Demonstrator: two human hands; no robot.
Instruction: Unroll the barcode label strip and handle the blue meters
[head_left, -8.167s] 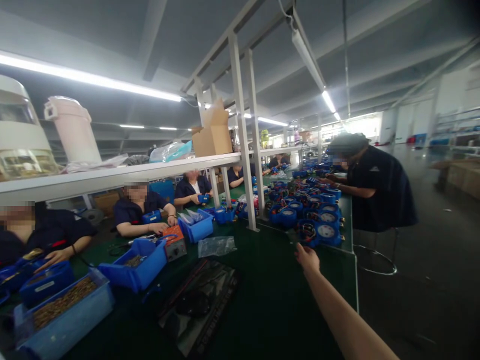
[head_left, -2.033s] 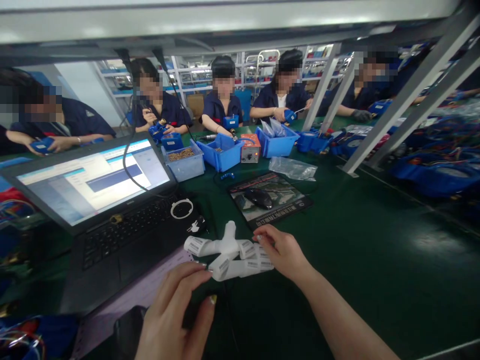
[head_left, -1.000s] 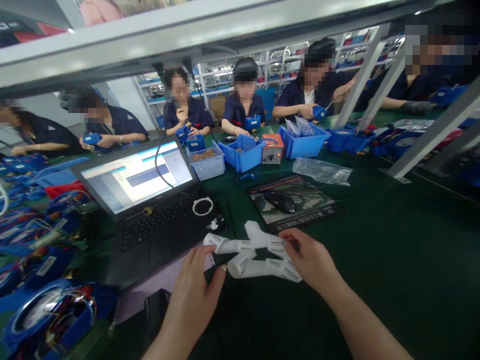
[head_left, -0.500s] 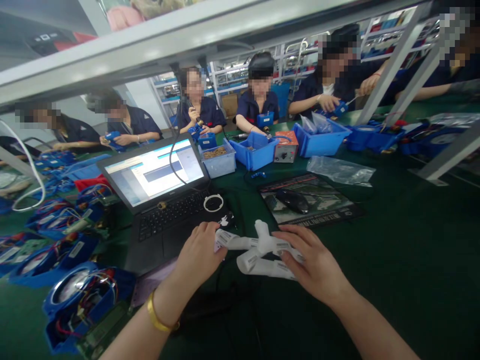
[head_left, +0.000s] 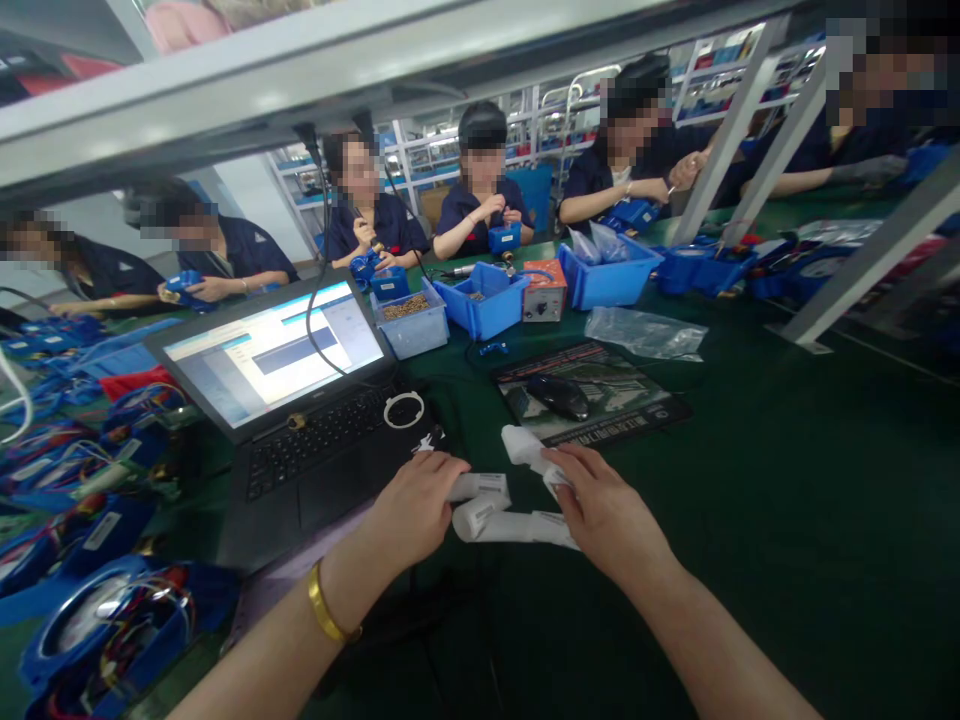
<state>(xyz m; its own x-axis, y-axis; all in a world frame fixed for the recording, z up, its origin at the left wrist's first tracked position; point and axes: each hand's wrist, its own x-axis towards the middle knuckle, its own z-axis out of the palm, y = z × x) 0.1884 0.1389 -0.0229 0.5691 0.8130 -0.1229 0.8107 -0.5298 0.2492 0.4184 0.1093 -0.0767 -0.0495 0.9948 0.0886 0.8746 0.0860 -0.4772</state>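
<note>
A curled white strip of barcode labels (head_left: 506, 526) lies over the dark green table between my hands. My left hand (head_left: 416, 502), with a gold bracelet at the wrist, is closed on the strip's left part beside the laptop's front corner. My right hand (head_left: 613, 515) pinches another stretch of the label strip between thumb and fingers, and a blank white end sticks out beyond the fingertips. Whether the two held parts are joined is hard to see. A lower loop of labels runs under the right hand, where its end is hidden.
An open laptop (head_left: 300, 440) bears a white ring (head_left: 403, 409). Beyond my right hand, a mouse (head_left: 559, 396) rests on a mouse pad (head_left: 637, 405). Blue housings with wires (head_left: 97, 620) crowd the left. Blue bins (head_left: 480, 305) and a plastic bag (head_left: 645, 333) lie farther back; co-workers sit opposite.
The view has turned slightly right. The label strip's upper middle, bunched between my hands before, now shows a gap, with a blank end raised at my right hand.
</note>
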